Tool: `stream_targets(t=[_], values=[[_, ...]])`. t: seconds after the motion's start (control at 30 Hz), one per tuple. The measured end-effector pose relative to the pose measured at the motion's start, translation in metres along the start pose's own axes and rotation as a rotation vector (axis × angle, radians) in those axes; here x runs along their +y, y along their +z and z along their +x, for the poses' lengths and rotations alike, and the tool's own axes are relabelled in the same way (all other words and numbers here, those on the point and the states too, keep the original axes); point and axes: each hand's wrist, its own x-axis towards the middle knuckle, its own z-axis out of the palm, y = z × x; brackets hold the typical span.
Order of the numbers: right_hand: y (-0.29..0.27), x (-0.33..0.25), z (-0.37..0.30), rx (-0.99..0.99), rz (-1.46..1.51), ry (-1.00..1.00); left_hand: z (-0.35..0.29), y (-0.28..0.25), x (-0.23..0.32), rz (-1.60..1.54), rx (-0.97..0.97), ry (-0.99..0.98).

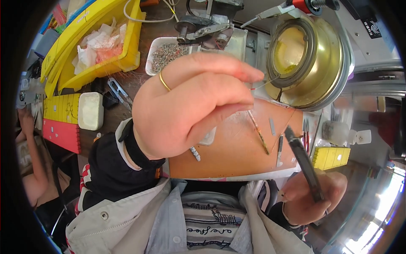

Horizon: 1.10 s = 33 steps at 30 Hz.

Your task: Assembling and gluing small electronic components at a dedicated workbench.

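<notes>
My left hand [190, 101], with a ring on one finger, is raised over the brown work board [203, 163]. Its fingertips are pinched together at a thin strand [265, 83] with a reddish end, which stretches toward the brass-coloured drum [330, 63]. What lies inside the pinch is mostly hidden. Lower right, my right hand [315, 194] is closed around a narrow dark tool [305, 163] that points up and left; its exact kind is unclear. Below my left fingertips, a slim stained stick [259, 134] slants across the board.
A grey strip [272, 126] and a slim knife [280, 150] lie on the board. A white tray [149, 63] of small metal parts stands behind my left hand, beside a machine [207, 27]. Far left is a yellow bin [134, 46]; another person's arm [36, 169] shows beyond.
</notes>
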Motion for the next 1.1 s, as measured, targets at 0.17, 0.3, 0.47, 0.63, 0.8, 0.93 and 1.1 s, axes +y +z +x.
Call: stream_targets(t=[0.17, 0.3, 0.47, 0.63, 0.8, 0.93, 1.1], values=[[-0.007, 0.0, 0.012, -0.271, -0.175, 0.002, 0.004, -0.004, -0.001, -0.034, -0.047, 0.033], [0.006, 0.003, 0.016, -0.276, -0.3, -0.035, 0.002, 0.0, 0.0, -0.067, 0.007, 0.012], [0.003, 0.006, 0.015, -0.327, -0.376, -0.03, 0.002, 0.001, -0.002, -0.07, 0.03, 0.017], [0.005, 0.006, 0.025, -0.45, -0.39, 0.013, 0.002, 0.0, 0.0, -0.066, 0.019, -0.001], [0.007, 0.007, 0.024, -0.452, -0.363, 0.056, 0.001, 0.001, -0.001, -0.076, 0.02, -0.006], [0.017, 0.007, 0.032, -0.497, -0.383, 0.071, 0.0, 0.003, -0.001, -0.103, 0.038, -0.002], [0.013, 0.007, 0.027, -0.51, -0.367, 0.089, 0.0, 0.003, -0.002, -0.116, 0.034, 0.0]])
